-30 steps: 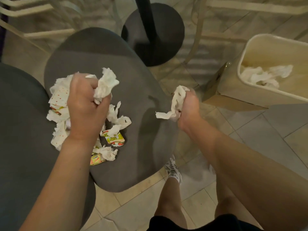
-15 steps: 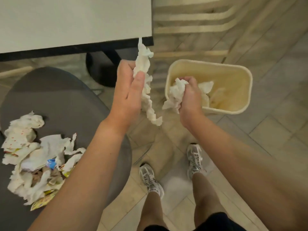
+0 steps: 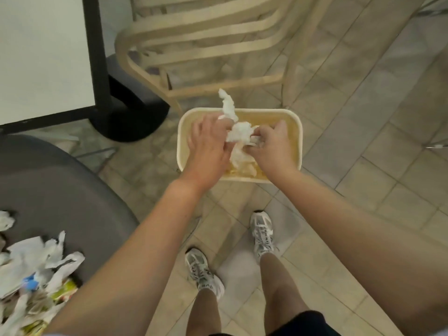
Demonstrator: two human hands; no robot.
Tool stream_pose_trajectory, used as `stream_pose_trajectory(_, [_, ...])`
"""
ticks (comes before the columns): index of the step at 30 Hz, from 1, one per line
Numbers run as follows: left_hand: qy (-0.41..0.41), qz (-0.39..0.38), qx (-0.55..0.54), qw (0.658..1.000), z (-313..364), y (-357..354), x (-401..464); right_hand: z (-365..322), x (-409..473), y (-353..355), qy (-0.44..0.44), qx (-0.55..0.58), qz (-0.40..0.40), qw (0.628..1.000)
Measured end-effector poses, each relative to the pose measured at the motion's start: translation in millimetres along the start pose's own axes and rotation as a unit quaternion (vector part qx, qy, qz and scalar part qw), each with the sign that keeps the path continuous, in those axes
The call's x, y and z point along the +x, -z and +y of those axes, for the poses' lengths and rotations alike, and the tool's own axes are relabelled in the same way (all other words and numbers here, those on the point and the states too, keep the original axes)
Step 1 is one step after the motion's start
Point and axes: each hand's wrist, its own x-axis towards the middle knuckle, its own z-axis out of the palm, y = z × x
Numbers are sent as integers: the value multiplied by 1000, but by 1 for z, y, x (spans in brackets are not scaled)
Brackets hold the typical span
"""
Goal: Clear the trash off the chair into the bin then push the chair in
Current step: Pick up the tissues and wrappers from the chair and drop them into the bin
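Both my hands hover over the cream plastic bin [image 3: 297, 122] on the tiled floor. My left hand [image 3: 208, 144] pinches a long strip of white crumpled tissue [image 3: 228, 105] that sticks up past the bin's far rim. My right hand [image 3: 272, 146] grips a crumpled white tissue wad [image 3: 240, 135] between the two hands. More tissue lies inside the bin. The dark grey chair seat [image 3: 60, 190] is at the left, with a heap of tissues and coloured wrappers [image 3: 36, 275] on its near part.
A white table with a black edge [image 3: 46, 57] and its black post and round base [image 3: 131, 122] stand at the upper left. A beige slatted chair [image 3: 206, 40] stands right behind the bin. My two feet in grey sneakers [image 3: 261, 234] stand on the tiles before the bin.
Both hands have moved from the chair to over the bin and come together there. My view has swung right, leaving the chair and its trash heap at the left edge.
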Motion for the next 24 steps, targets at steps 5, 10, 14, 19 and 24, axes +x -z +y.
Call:
stream_pose_trajectory(5, [55, -286, 51, 955, -21, -9, 17, 5, 4, -7, -22, -139, -116, 983])
stream_pose_trajectory(10, [136, -429, 114, 886, -27, -23, 20, 12, 13, -20, -70, -368, -275, 885])
stream_pose_trajectory(14, [166, -458, 126, 864, -32, -24, 25, 30, 26, -30, -147, -417, -256, 860])
stream_pose_trajectory(19, [174, -346, 55, 921, -23, -2, 21, 2, 6, -14, -85, -337, -41, 937])
stream_pose_trajectory(24, [121, -230, -9, 966, -16, 18, 2, -30, -25, -25, 67, -343, 43, 936])
